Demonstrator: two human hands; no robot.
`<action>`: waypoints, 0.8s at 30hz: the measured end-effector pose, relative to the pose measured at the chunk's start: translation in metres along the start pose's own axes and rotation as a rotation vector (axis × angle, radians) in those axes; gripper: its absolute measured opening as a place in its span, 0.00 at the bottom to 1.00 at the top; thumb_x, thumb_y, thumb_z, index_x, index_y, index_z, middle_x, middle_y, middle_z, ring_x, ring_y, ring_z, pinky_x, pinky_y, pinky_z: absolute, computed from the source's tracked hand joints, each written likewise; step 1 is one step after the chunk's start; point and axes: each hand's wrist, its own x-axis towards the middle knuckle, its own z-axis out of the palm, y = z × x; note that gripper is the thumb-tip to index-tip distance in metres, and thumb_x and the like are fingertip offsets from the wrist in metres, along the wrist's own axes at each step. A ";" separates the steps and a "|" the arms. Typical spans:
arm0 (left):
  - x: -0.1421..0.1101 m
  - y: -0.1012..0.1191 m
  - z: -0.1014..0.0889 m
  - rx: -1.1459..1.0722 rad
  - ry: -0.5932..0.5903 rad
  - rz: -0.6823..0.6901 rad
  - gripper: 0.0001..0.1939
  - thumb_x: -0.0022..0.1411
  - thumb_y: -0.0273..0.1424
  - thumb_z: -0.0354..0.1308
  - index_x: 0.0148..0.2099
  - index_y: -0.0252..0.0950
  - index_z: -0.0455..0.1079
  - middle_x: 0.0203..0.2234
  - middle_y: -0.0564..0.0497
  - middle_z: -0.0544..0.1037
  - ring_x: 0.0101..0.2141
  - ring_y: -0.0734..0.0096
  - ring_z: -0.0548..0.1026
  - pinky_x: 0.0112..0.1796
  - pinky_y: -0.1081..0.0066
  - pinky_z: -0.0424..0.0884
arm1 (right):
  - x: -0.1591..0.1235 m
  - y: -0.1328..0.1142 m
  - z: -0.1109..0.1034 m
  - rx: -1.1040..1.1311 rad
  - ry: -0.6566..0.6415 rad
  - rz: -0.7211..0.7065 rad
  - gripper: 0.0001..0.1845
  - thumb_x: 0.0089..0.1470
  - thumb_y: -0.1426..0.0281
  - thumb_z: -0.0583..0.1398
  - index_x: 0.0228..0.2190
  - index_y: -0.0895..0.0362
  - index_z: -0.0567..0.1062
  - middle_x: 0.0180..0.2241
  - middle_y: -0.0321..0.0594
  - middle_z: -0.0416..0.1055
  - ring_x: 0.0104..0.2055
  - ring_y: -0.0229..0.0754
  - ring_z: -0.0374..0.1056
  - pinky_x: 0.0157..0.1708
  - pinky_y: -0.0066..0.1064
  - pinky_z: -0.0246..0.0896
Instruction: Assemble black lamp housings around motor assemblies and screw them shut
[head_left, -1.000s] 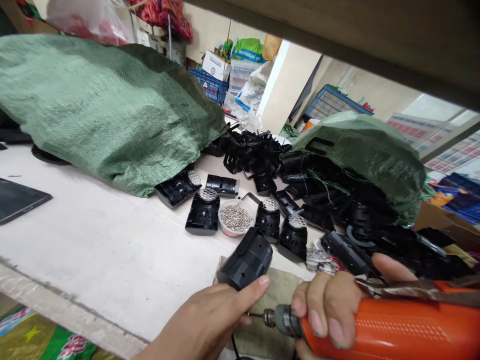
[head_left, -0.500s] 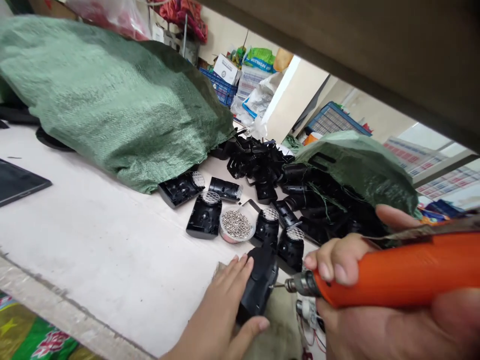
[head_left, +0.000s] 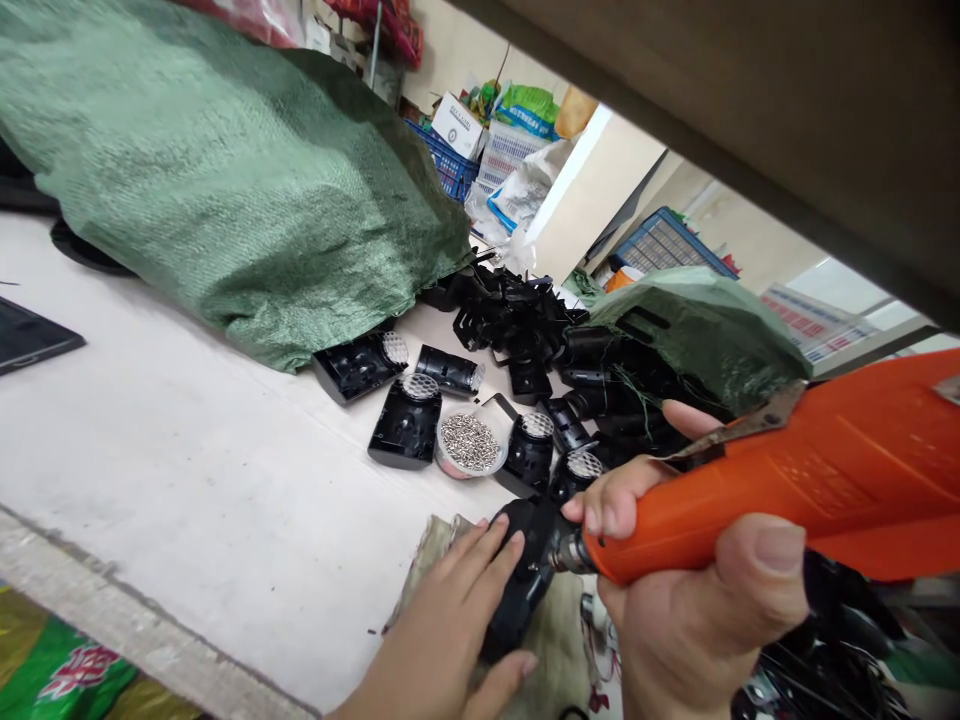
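Note:
My right hand [head_left: 682,620] is wrapped round an orange electric screwdriver [head_left: 817,480]. Its tip meets the side of a black plastic housing [head_left: 529,585]. My left hand [head_left: 439,630] grips that housing, fingers laid over its top and thumb along the near side. Under the housing lies a worn greenish cloth [head_left: 562,650]. Just beyond stands a small clear tub [head_left: 442,462] full of silvery screws. Around it lie several open black shells [head_left: 405,430] with mesh-patterned round ends.
A large green woven sack [head_left: 255,190] lies across the back left. Behind the tub are heaped black parts [head_left: 510,315], with a second green sack [head_left: 712,320] to their right. A shelf edge [head_left: 720,130] crosses overhead. A dark flat panel [head_left: 34,335] rests at the left.
The screwdriver has moved left and closer in, and its bit now sinks at the housing's side with less of it showing. My left hand stays on the housing. The view has shifted slightly.

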 end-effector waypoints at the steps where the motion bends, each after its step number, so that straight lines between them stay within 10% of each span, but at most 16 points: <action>1: 0.000 0.000 0.001 0.003 0.000 -0.002 0.38 0.59 0.30 0.56 0.67 0.37 0.44 0.64 0.39 0.54 0.62 0.49 0.54 0.55 0.44 0.60 | 0.000 0.001 -0.001 0.006 0.000 -0.001 0.29 0.48 0.47 0.55 0.44 0.54 0.68 0.15 0.27 0.62 0.17 0.36 0.57 0.22 0.33 0.62; 24: 0.008 0.004 0.003 0.143 0.106 0.066 0.36 0.53 0.30 0.61 0.63 0.30 0.55 0.60 0.34 0.62 0.58 0.48 0.63 0.51 0.50 0.69 | -0.007 0.006 -0.013 0.105 0.042 0.051 0.27 0.40 0.42 0.61 0.27 0.53 0.70 0.12 0.27 0.63 0.13 0.35 0.57 0.16 0.28 0.58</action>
